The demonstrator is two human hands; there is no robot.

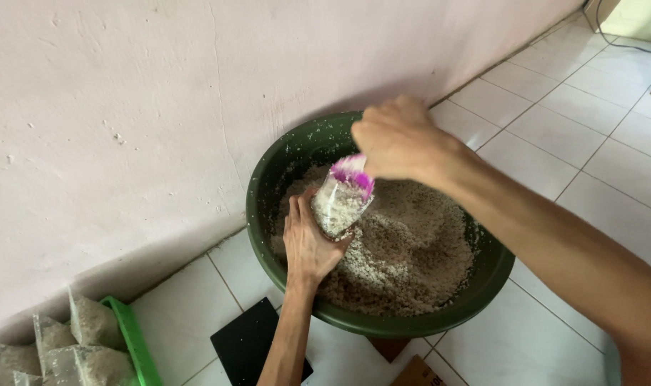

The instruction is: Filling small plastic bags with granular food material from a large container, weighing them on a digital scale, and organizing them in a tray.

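Observation:
A dark green round basin (pixel 262 193) stands on the tiled floor against a pink wall, filled with pale crumbly grain (pixel 411 250). My left hand (pixel 307 246) rests on the grain and cups the bottom of a small clear plastic bag (pixel 338 204) partly filled with the same grain. My right hand (pixel 397 139) is closed above the bag's mouth, gripping a pink scoop (pixel 353 171) that tips into the bag. Most of the scoop is hidden by the fingers.
At the lower left, a bright green basket (pixel 134 336) holds several filled clear bags (pixel 90 325). A flat black square object (pixel 247 343) lies on the white tiles in front of the basin. A brown cardboard piece (pixel 415 373) sits under the basin's near edge.

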